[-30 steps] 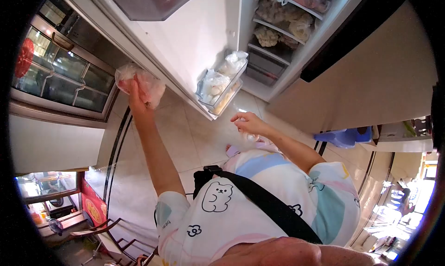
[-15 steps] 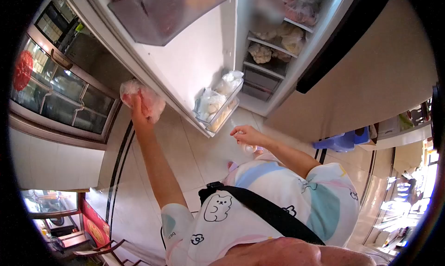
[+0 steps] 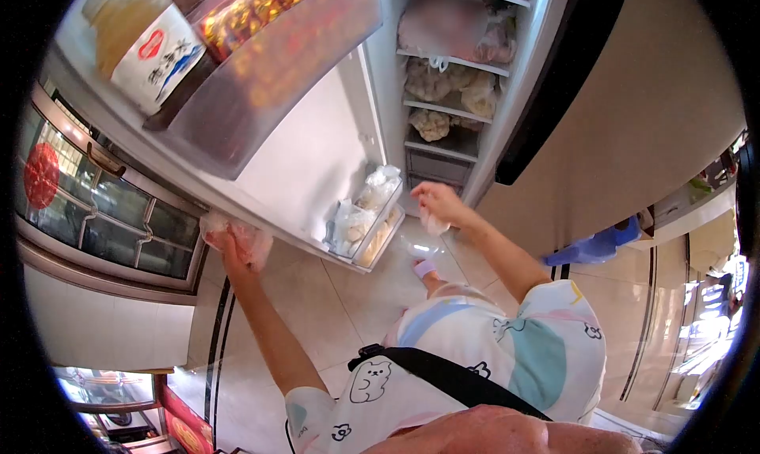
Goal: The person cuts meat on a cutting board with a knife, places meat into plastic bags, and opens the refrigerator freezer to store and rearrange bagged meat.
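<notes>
My left hand [image 3: 237,252] is closed on a clear plastic bag [image 3: 255,245] with something pink in it, at the outer edge of the open fridge door [image 3: 293,157]. My right hand [image 3: 439,205] is closed, with a thin, clear piece of plastic [image 3: 432,221] hanging below its fingers, in front of the fridge's lower shelves. Bagged food [image 3: 435,80] lies on the fridge shelves, and white bags [image 3: 355,220] fill the lowest door bin.
A bottle with a white label [image 3: 150,54] and packets stand in the upper door bin [image 3: 261,98]. At the left is a glass-fronted cabinet [image 3: 111,197]. A blue plastic item [image 3: 595,245] is at the right, beyond the other fridge door [image 3: 625,106].
The view has tilted up, bringing the bottle and packets in the door bin into sight. My right hand has moved nearer the fridge opening. My left hand still holds the bag by the door edge.
</notes>
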`<act>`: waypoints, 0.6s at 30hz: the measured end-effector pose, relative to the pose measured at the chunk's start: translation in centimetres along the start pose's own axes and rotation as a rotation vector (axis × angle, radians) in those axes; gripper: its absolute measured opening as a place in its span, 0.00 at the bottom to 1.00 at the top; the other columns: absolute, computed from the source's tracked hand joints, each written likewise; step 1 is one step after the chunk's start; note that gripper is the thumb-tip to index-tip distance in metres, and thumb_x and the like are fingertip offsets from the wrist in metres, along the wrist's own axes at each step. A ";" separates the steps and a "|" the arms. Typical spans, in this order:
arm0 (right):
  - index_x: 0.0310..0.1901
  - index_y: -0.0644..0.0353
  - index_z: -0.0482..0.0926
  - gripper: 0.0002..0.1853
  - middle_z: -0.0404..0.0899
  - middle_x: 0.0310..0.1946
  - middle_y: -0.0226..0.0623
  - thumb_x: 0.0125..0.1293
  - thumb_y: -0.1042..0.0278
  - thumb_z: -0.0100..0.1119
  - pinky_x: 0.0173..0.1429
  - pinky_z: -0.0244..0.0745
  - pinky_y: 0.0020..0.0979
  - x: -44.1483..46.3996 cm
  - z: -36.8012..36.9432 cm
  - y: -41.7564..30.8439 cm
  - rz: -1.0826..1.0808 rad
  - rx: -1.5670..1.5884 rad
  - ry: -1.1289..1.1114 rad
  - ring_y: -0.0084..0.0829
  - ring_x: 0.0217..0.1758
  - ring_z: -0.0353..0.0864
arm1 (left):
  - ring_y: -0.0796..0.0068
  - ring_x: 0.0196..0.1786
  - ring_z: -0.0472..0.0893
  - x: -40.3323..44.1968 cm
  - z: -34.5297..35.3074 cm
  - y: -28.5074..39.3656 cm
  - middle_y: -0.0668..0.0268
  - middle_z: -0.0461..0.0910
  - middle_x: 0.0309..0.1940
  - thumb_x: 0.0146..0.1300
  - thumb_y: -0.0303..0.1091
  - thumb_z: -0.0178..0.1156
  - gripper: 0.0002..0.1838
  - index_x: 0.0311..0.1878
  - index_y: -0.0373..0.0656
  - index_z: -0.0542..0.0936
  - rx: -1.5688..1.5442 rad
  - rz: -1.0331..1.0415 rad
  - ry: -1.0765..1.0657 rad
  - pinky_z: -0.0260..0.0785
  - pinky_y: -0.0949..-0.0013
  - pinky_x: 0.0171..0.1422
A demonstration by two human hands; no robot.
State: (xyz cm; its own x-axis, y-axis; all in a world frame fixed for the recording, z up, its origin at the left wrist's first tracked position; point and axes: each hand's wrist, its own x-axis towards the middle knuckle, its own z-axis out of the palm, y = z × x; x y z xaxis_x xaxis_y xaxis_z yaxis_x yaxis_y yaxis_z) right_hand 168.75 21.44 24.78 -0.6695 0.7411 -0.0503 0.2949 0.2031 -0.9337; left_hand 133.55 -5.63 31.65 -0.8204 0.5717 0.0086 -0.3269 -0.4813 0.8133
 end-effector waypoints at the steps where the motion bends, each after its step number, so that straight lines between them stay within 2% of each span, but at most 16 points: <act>1: 0.42 0.58 0.78 0.09 0.80 0.28 0.38 0.61 0.71 0.51 0.37 0.73 0.30 1.1 -1.9 -1.4 0.016 -0.004 0.011 0.28 0.32 0.79 | 0.64 0.59 0.68 0.6 -1.1 -0.3 0.61 0.68 0.56 0.63 0.46 0.55 0.29 0.62 0.38 0.65 -0.018 -0.025 -0.013 0.62 0.55 0.63; 2: 0.43 0.57 0.77 0.10 0.79 0.27 0.38 0.61 0.71 0.52 0.37 0.73 0.31 2.7 -3.9 -2.7 -0.025 -0.100 0.061 0.29 0.31 0.79 | 0.64 0.59 0.67 0.9 -1.9 -0.4 0.61 0.68 0.57 0.63 0.47 0.55 0.29 0.62 0.39 0.64 -0.034 -0.051 -0.024 0.62 0.54 0.63; 3: 0.45 0.57 0.76 0.10 0.76 0.24 0.30 0.61 0.73 0.52 0.31 0.72 0.27 4.5 -5.8 -3.3 -0.125 -0.153 0.117 0.21 0.26 0.74 | 0.63 0.61 0.66 0.9 -2.2 -0.3 0.61 0.67 0.58 0.63 0.45 0.56 0.29 0.62 0.40 0.65 -0.011 -0.045 -0.046 0.64 0.52 0.61; 4: 0.46 0.56 0.76 0.11 0.76 0.24 0.31 0.61 0.71 0.53 0.29 0.72 0.28 5.3 -7.6 -6.2 -0.036 -0.065 0.177 0.22 0.25 0.74 | 0.63 0.61 0.66 0.7 -2.4 -0.2 0.61 0.67 0.58 0.63 0.45 0.56 0.29 0.62 0.40 0.65 -0.004 -0.046 -0.043 0.64 0.52 0.61; 5: 0.47 0.56 0.75 0.12 0.75 0.23 0.32 0.61 0.69 0.53 0.28 0.71 0.28 7.6 -9.5 -5.8 -0.262 -0.223 0.293 0.22 0.24 0.74 | 0.62 0.61 0.66 0.6 -2.4 -0.1 0.61 0.67 0.58 0.63 0.46 0.55 0.29 0.62 0.40 0.64 0.031 -0.027 0.009 0.64 0.52 0.61; 6: 0.49 0.58 0.73 0.15 0.78 0.42 0.50 0.61 0.66 0.52 0.45 0.73 0.38 8.3 -11.3 -9.0 -0.095 -0.267 0.294 0.43 0.40 0.80 | 0.60 0.61 0.66 0.5 -2.5 -0.1 0.61 0.67 0.58 0.63 0.47 0.54 0.29 0.63 0.40 0.64 0.067 -0.010 0.061 0.65 0.51 0.60; 7: 0.51 0.59 0.72 0.16 0.78 0.42 0.52 0.62 0.65 0.51 0.47 0.72 0.39 9.3 -12.9 -10.6 -0.104 -0.275 0.328 0.47 0.42 0.79 | 0.60 0.61 0.67 0.6 -2.6 0.0 0.60 0.67 0.58 0.63 0.48 0.53 0.30 0.63 0.40 0.64 0.077 -0.005 0.089 0.65 0.51 0.60; 8: 0.51 0.60 0.71 0.17 0.77 0.43 0.54 0.62 0.64 0.50 0.47 0.72 0.43 12.2 -14.5 -9.0 -0.345 -0.433 0.470 0.51 0.43 0.77 | 0.60 0.61 0.67 0.6 -2.5 0.1 0.60 0.67 0.58 0.63 0.48 0.53 0.30 0.63 0.40 0.64 0.072 -0.007 0.098 0.65 0.51 0.60; 9: 0.54 0.59 0.68 0.18 0.76 0.43 0.56 0.63 0.64 0.48 0.48 0.70 0.46 12.2 -15.5 -11.9 -0.193 -0.429 0.447 0.55 0.44 0.76 | 0.60 0.61 0.67 0.7 -2.4 0.3 0.60 0.67 0.59 0.63 0.49 0.53 0.30 0.63 0.40 0.63 0.063 -0.013 0.095 0.65 0.50 0.60; 11: 0.58 0.65 0.61 0.23 0.76 0.39 0.60 0.64 0.64 0.46 0.50 0.68 0.50 15.3 -17.3 -11.7 -0.305 -0.657 0.573 0.57 0.45 0.75 | 0.59 0.61 0.67 0.5 -2.3 0.6 0.60 0.67 0.59 0.63 0.49 0.52 0.30 0.63 0.40 0.63 0.033 -0.029 0.081 0.65 0.50 0.60; 12: 0.59 0.69 0.59 0.26 0.75 0.39 0.63 0.62 0.63 0.47 0.51 0.67 0.50 16.5 -18.1 -11.7 -0.283 -0.733 0.584 0.56 0.46 0.75 | 0.59 0.60 0.67 0.4 -2.1 0.7 0.60 0.67 0.59 0.63 0.50 0.52 0.31 0.63 0.41 0.63 0.015 -0.037 0.067 0.65 0.50 0.60; 14: 0.52 0.72 0.67 0.24 0.77 0.35 0.61 0.58 0.62 0.50 0.44 0.71 0.46 19.8 -19.6 -11.1 -0.202 -0.567 0.598 0.53 0.41 0.78 | 0.58 0.60 0.67 0.0 -1.8 1.0 0.60 0.66 0.59 0.63 0.51 0.52 0.31 0.63 0.41 0.63 -0.013 -0.059 0.047 0.65 0.49 0.60; 15: 0.52 0.72 0.67 0.24 0.77 0.35 0.61 0.58 0.62 0.50 0.44 0.71 0.46 21.0 -20.1 -11.0 -0.195 -0.570 0.582 0.53 0.41 0.78 | 0.58 0.60 0.68 -0.2 -1.5 1.1 0.60 0.66 0.59 0.63 0.51 0.51 0.31 0.63 0.41 0.63 -0.032 -0.072 0.027 0.65 0.49 0.60; 17: 0.38 0.74 0.75 0.19 0.79 0.29 0.57 0.54 0.62 0.53 0.35 0.72 0.42 22.6 -20.8 -11.6 0.044 -0.244 0.505 0.48 0.34 0.81 | 0.58 0.60 0.68 -0.4 -1.1 1.4 0.59 0.66 0.60 0.63 0.52 0.51 0.32 0.64 0.41 0.62 -0.076 -0.102 -0.057 0.65 0.49 0.60; 18: 0.38 0.74 0.75 0.19 0.79 0.29 0.57 0.54 0.62 0.53 0.35 0.72 0.42 22.8 -20.6 -11.7 0.042 -0.248 0.499 0.48 0.34 0.81 | 0.57 0.60 0.68 -0.5 -0.8 1.5 0.59 0.66 0.60 0.63 0.52 0.51 0.32 0.64 0.41 0.62 -0.092 -0.115 -0.114 0.65 0.49 0.60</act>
State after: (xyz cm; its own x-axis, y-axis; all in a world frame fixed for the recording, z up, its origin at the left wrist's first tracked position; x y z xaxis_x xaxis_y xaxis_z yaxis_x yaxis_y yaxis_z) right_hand 164.09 49.09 41.87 -0.2671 0.9528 0.1445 0.5061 0.2662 -0.8204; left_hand 133.10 -7.19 32.37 -0.7184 0.6955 -0.0112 -0.4611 -0.4640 0.7563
